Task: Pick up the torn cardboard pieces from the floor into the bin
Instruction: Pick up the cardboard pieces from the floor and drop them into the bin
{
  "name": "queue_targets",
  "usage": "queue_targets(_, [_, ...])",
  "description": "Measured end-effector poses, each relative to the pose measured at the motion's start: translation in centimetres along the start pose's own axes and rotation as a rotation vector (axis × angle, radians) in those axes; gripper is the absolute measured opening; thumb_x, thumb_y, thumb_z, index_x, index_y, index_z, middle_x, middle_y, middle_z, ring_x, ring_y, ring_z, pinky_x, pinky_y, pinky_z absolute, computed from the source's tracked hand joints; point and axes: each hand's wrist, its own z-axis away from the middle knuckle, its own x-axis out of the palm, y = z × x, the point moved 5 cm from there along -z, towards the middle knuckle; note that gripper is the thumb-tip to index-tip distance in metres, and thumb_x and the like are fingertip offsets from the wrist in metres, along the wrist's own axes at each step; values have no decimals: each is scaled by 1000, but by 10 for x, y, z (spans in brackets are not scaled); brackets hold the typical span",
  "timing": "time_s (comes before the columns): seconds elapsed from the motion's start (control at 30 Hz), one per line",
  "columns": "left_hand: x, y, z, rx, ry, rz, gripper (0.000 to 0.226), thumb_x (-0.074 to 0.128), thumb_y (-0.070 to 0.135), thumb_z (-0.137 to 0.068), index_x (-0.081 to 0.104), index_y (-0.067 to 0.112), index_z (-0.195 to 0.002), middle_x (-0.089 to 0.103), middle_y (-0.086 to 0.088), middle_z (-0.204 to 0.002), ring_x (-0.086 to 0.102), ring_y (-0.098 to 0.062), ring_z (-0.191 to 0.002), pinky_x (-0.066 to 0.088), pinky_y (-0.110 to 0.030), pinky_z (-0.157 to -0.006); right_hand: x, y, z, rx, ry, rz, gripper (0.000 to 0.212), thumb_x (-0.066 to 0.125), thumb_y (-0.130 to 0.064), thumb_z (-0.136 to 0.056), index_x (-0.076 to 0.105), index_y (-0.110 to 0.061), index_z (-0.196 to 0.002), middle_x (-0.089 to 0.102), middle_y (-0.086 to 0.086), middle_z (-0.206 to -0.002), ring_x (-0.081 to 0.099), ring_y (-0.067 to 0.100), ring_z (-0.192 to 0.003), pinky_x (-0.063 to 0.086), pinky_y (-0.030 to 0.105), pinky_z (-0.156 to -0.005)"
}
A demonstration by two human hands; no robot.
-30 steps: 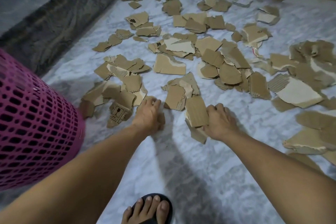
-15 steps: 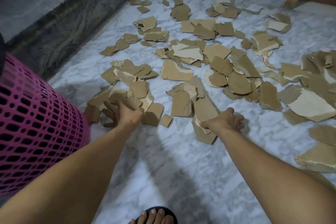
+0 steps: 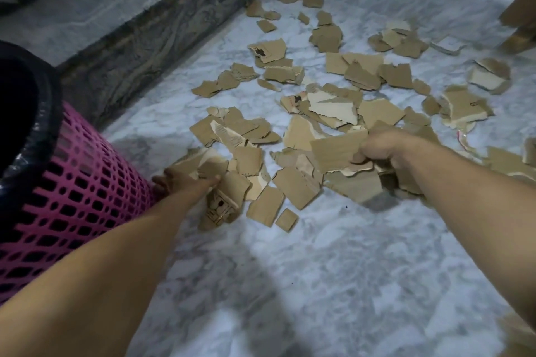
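Note:
Torn brown cardboard pieces (image 3: 342, 113) lie scattered over the white marble floor (image 3: 290, 269), from near my hands to the far wall. A pink mesh bin (image 3: 72, 191) with a black liner stands at the left, close to my left arm. My right hand (image 3: 383, 151) is lifted off the floor, shut on a bunch of cardboard pieces (image 3: 336, 153). Low by the bin's side, my left hand (image 3: 185, 182) rests on a heap of pieces, fingers curled around some of them (image 3: 211, 168).
A dark stone step (image 3: 162, 32) runs along the left, behind the bin. A white wall closes the far side, and a brown wooden furniture piece (image 3: 522, 14) stands at the top right. More cardboard lies at the bottom right corner (image 3: 519, 336).
My right hand has risen from the floor with a bunch of pieces. My left hand has shifted left, closer to the bin, onto the near heap. The view tilted up; my foot left the frame.

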Motion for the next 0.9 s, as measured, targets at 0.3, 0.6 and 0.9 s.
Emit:
queue_targets(0.3, [55,-9,-41,64,-39,77,140,63,94,-9,38,32,-132,51,-1,-133,53,-24,-117,52,-42,-92,84,-48,-42,6,-206,19,17,68,-10,-88,54,-1,-91,56,15,-93,54,27,-80,41,31,-65])
queue_targets(0.6, [14,30,30,20,15,-133,131,91,55,-36,20,20,-141,28,-10,-129,28,-30,-124,34,-44,-99,105,-36,-65,83,-26,-64,126,94,-21,-58,9,0,-149,31,21,-148,36,37,-136,39,41,-109])
queue_targets(0.9, [33,47,33,36,-90,134,104,95,24,-52,29,11,-131,39,-6,-120,47,-24,-111,43,-30,-90,116,-26,-61,-28,-106,-179,54,93,-24,-59,54,-8,-92,64,9,-100,62,29,-96,55,39,-86])
